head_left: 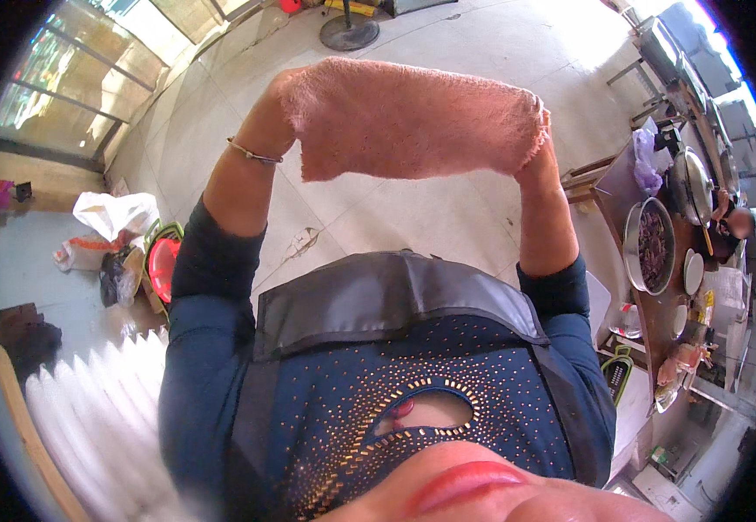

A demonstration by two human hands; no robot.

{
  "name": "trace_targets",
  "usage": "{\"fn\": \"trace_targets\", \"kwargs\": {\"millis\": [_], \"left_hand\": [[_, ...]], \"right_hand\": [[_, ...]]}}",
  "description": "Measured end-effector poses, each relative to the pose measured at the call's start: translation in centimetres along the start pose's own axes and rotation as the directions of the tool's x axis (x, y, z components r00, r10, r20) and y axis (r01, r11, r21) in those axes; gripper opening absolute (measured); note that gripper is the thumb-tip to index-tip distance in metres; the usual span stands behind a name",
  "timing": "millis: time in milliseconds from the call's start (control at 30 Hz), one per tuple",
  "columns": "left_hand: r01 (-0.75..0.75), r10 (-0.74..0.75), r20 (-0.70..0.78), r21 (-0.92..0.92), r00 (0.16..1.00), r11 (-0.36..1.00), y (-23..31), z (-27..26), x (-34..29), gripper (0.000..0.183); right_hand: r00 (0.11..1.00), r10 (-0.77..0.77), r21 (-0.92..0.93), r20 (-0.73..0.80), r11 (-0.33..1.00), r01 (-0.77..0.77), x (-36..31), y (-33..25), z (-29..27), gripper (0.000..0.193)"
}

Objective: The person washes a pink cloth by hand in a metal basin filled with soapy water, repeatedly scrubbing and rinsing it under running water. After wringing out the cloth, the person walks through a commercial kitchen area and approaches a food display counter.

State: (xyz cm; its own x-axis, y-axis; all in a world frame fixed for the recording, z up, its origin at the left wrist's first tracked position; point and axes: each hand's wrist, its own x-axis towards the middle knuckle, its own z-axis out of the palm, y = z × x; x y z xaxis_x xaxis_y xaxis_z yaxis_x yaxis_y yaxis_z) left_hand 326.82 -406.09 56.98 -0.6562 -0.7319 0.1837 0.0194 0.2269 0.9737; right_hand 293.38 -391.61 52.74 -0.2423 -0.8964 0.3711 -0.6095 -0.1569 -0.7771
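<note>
A pink terry towel point(413, 122) hangs stretched in the air in front of me, over the tiled floor. My left hand point(282, 100) holds its left end, below a wrist with a thin bracelet. At the opposite end my right hand point(543, 148) grips the towel by its frayed edge. The fingers of both hands are mostly hidden behind the cloth. A dark apron point(395, 291) covers my front, below the towel and apart from it.
On the right, a brown table point(619, 187) bears a steel basin point(630, 252) of dark purplish pieces, a lidded pot point(693, 178) and a purple plastic bag point(646, 161). Another person point(730, 217) is beyond it. Bags and a red basket point(162, 268) stand left. A round stand base point(349, 33) is ahead.
</note>
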Motion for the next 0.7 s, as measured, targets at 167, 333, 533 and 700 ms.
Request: {"fn": "trace_targets", "kwargs": {"millis": [167,333,533,700], "left_hand": [[0.307,-0.307,0.073,-0.439,0.949,0.844,-5.1,-1.0,-1.7,0.027],[0.55,-0.612,0.099,-0.568,0.785,0.613,-10.3,1.1,-3.1,0.027],[0.441,-0.623,0.078,-0.775,0.778,0.453,-10.4,2.0,-5.2,0.04],[0.448,-0.59,0.144,-0.794,0.795,0.411,-9.8,2.0,-5.2,0.037]], "right_hand": [[0.828,0.485,0.724,0.283,0.458,-0.515,-0.7,4.3,3.1,0.031],[0.642,0.494,0.681,0.587,0.128,-0.721,-2.9,8.5,7.5,0.043],[0.556,0.428,0.645,0.713,-0.091,-0.758,-4.9,10.0,8.8,0.051],[0.543,0.476,0.66,0.692,-0.113,-0.743,-5.2,9.7,8.3,0.048]]}}
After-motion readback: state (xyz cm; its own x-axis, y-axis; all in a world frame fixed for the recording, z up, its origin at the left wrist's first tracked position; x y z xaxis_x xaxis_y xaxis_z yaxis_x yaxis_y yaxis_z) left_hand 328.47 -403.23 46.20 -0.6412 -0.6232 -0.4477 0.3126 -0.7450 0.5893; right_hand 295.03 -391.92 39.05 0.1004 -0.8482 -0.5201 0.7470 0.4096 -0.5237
